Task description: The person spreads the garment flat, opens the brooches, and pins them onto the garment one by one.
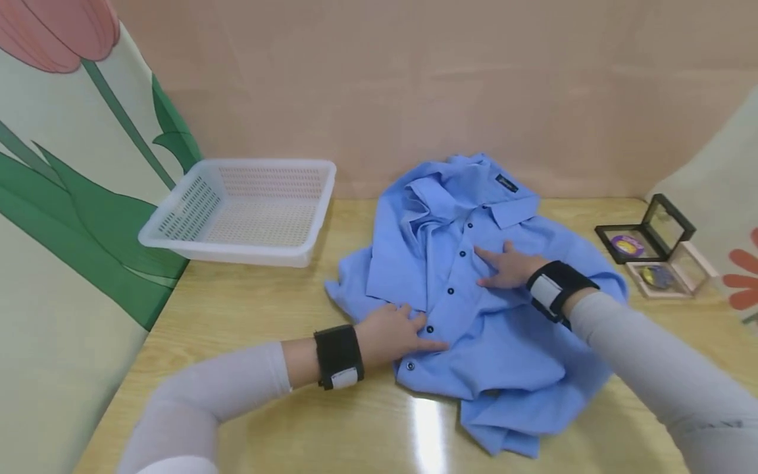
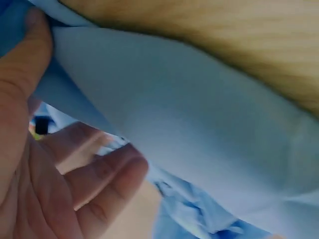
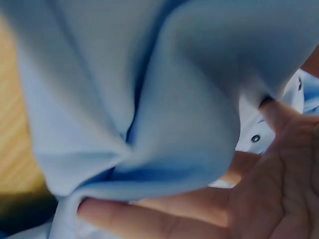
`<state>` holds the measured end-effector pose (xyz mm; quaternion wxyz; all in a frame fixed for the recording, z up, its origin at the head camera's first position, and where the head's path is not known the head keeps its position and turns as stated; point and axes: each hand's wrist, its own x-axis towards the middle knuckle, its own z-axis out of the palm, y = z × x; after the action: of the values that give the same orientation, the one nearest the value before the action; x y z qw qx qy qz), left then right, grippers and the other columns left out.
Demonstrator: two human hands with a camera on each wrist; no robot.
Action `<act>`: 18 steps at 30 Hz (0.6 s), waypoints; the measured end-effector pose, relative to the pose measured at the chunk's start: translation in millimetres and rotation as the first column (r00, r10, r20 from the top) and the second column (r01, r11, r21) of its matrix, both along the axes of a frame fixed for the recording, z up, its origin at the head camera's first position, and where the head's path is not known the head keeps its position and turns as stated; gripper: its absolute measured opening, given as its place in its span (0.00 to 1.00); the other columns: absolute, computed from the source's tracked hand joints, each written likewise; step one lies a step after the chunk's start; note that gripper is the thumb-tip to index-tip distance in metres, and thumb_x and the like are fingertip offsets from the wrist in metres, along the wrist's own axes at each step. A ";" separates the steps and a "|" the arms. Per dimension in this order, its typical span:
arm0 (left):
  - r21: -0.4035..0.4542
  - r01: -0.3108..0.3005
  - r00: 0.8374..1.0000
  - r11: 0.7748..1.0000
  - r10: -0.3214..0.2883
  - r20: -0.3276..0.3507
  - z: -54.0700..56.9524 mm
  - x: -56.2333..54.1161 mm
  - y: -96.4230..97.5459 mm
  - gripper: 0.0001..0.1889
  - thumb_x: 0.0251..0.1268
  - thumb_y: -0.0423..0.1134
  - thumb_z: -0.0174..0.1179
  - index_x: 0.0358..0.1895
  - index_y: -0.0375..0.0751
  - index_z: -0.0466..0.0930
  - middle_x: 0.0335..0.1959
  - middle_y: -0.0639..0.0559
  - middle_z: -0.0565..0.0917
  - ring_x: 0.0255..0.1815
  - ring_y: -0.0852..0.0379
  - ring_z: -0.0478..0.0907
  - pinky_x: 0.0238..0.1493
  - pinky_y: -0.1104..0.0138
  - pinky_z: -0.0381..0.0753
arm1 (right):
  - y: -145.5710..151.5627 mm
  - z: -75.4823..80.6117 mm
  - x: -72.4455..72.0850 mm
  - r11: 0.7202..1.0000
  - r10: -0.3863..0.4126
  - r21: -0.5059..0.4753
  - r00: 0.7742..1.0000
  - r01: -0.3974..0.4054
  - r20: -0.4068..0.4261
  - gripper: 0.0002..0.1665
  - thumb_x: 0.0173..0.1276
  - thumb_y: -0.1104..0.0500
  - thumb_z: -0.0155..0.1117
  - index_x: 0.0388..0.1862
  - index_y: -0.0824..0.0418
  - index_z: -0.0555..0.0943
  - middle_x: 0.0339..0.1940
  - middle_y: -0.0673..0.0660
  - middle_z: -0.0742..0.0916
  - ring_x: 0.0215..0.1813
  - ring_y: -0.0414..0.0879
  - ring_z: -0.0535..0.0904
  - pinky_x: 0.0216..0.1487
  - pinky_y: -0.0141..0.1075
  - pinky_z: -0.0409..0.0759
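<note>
A blue button-up shirt point(image 1: 503, 355) lies rumpled on the wooden table, its collar toward the back wall and dark buttons running down the front. My left hand point(image 1: 389, 332) rests on the lower front by the button strip, fingers spread. In the left wrist view, the fingers of that hand point(image 2: 75, 184) reach along a fold of blue cloth. Higher up, my right hand point(image 1: 510, 268) touches the shirt's chest beside the buttons, its fingers extended. Blue folds fill much of the right wrist view, where the right hand point(image 3: 269, 184) lies against them with straight fingers.
A white plastic basket point(image 1: 260, 252) with slotted sides stands at the back left. Two small open display cases, one black point(image 1: 605, 232) and one pale pink point(image 1: 687, 289), sit at the right. Tulip-printed cloth point(image 1: 77, 184) hangs along the left side.
</note>
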<state>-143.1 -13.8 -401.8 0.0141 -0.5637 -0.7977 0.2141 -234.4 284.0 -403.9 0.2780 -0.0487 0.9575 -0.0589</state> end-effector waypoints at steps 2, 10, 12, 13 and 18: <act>0.009 0.019 1.000 1.000 -0.019 -0.018 2.2 4.5 6.6 0.36 0.71 0.40 0.58 0.75 0.78 0.55 0.61 0.53 0.79 0.51 0.54 0.81 0.52 0.65 0.84 | 0.9 3.0 -3.3 1.000 0.005 -0.008 1.000 -0.005 0.015 0.52 0.70 0.33 0.56 0.82 0.55 0.48 0.72 0.89 0.43 0.67 0.88 0.58 0.62 0.78 0.59; -0.039 0.035 0.997 0.999 -0.038 -0.074 8.3 20.1 28.8 0.30 0.75 0.47 0.54 0.76 0.71 0.59 0.53 0.55 0.83 0.46 0.59 0.83 0.48 0.67 0.84 | 10.7 1.5 -19.5 0.996 0.076 -0.041 0.997 -0.076 0.007 0.56 0.65 0.31 0.61 0.81 0.54 0.51 0.74 0.87 0.43 0.69 0.88 0.52 0.64 0.77 0.59; -0.038 0.026 0.997 0.999 -0.029 -0.072 6.5 23.3 38.1 0.27 0.77 0.50 0.50 0.76 0.69 0.60 0.50 0.57 0.84 0.46 0.61 0.83 0.47 0.68 0.84 | 15.1 0.5 -22.4 0.994 0.100 -0.042 0.995 -0.100 -0.017 0.56 0.64 0.30 0.62 0.81 0.53 0.53 0.74 0.86 0.45 0.68 0.89 0.51 0.63 0.77 0.59; -0.027 0.018 0.998 0.999 -0.020 -0.062 5.1 24.8 43.2 0.25 0.79 0.51 0.48 0.75 0.67 0.61 0.48 0.58 0.85 0.45 0.62 0.83 0.47 0.68 0.84 | 17.3 -0.4 -24.0 0.993 0.111 -0.044 0.993 -0.112 -0.032 0.56 0.63 0.30 0.63 0.80 0.53 0.54 0.74 0.86 0.45 0.68 0.90 0.50 0.63 0.77 0.58; 0.000 -0.050 0.998 0.999 0.050 0.031 4.9 33.1 66.2 0.23 0.81 0.53 0.40 0.73 0.58 0.67 0.48 0.56 0.85 0.49 0.60 0.84 0.51 0.63 0.85 | 22.6 -5.7 -32.9 0.987 0.141 -0.067 0.987 -0.145 -0.073 0.54 0.60 0.33 0.68 0.79 0.54 0.59 0.76 0.83 0.47 0.67 0.93 0.43 0.65 0.80 0.49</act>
<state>-110.0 52.4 -396.9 -0.0035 -0.5468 -0.8117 0.2054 -267.3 306.6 -409.5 0.2470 -0.1293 0.9577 -0.0717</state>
